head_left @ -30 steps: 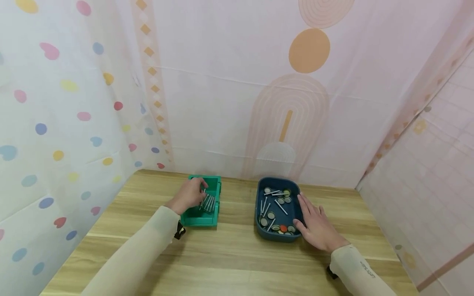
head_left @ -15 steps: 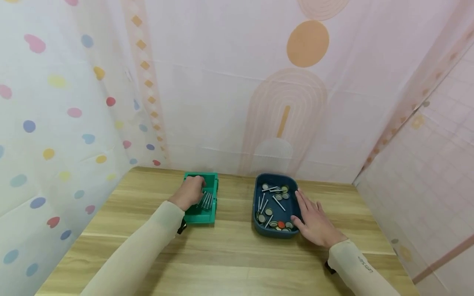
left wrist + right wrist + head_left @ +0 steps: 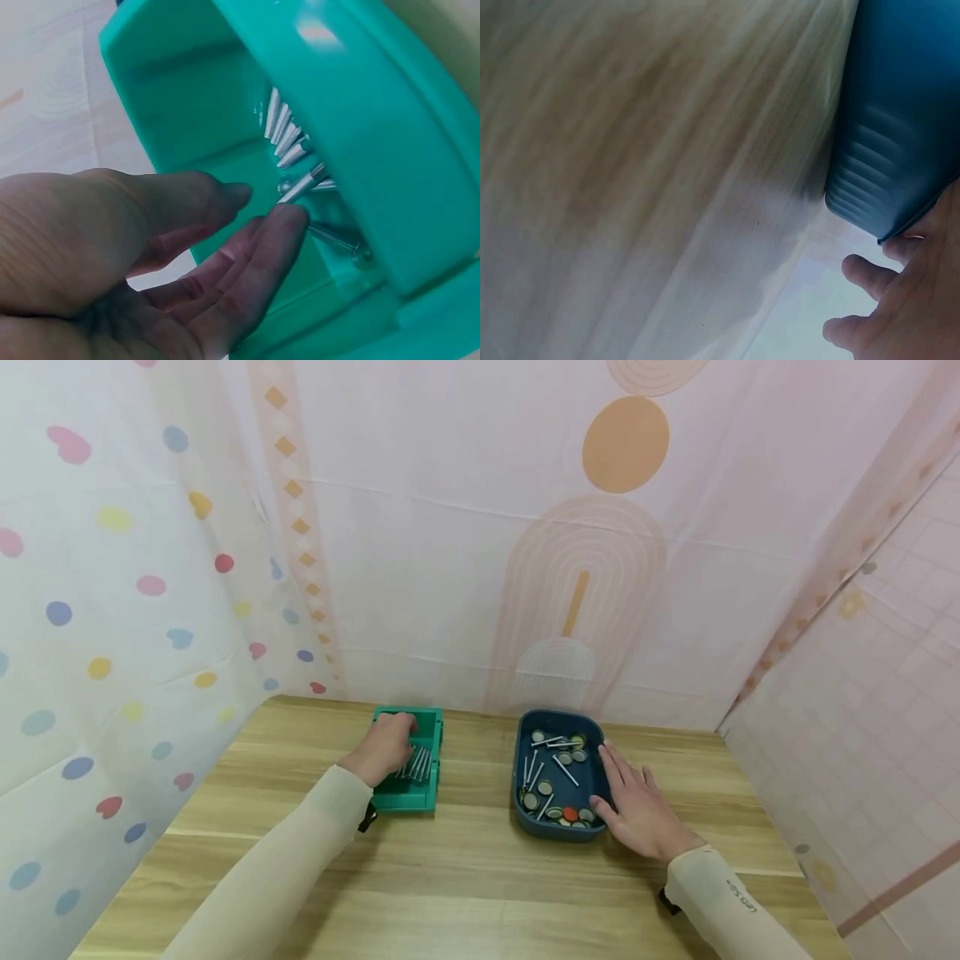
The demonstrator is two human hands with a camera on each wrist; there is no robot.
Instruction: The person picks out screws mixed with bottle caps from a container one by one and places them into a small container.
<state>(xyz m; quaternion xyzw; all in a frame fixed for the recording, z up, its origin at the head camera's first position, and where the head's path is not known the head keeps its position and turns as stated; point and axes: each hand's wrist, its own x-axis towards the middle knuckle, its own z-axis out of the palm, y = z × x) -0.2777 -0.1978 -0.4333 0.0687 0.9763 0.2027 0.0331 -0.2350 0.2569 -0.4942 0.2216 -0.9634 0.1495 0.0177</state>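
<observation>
My left hand [image 3: 381, 750] reaches into a green plastic bin [image 3: 411, 803]. Inside lie several silver bolts [image 3: 422, 763], most of them side by side. In the left wrist view the thumb and fingers stand apart, and a fingertip touches or nearly touches one bolt [image 3: 304, 184]; nothing is pinched between them. Across the table, my right hand [image 3: 641, 810] rests on the right rim of a dark blue tub [image 3: 558, 832] with its fingers extended. Loose bolts [image 3: 566, 770] and several bottle caps [image 3: 545, 787], one of them orange-red [image 3: 570, 814], are in the tub.
Both containers stand on a wood-grain table [image 3: 465, 877], with a strip of tabletop between them. Behind it hangs a pale patterned curtain [image 3: 427, 568]; a dotted curtain [image 3: 150, 693] closes the left side and another [image 3: 862, 735] the right.
The left hand has gone lower into the green bin, and the bolt that stood up at its fingertips is no longer seen there. The right hand stays on the tub; the head view has shifted slightly.
</observation>
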